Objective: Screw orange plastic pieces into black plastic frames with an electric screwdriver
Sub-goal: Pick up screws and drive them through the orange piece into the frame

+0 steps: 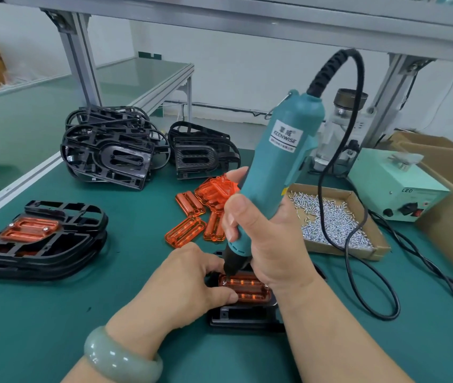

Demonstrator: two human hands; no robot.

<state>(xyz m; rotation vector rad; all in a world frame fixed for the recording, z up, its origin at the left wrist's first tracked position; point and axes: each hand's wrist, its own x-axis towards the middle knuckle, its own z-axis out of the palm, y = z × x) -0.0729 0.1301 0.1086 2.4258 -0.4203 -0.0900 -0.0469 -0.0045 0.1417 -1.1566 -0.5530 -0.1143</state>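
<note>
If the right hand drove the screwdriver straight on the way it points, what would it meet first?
Probably the orange piece in the black frame, at its far left corner; the tip is partly hidden.

The screwdriver (283, 172) label reads "KEENWISE"; the power box (398, 186) shows "LEO" (partly).

Right hand (264, 244) wraps round the screwdriver (283, 150), thumb up; left hand (189, 280), just beside and lower, pinches the piece (250, 290) with thumb and curled fingers.

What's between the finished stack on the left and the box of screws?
Head view: loose orange pieces, then the right hand gripping the screwdriver.
</note>
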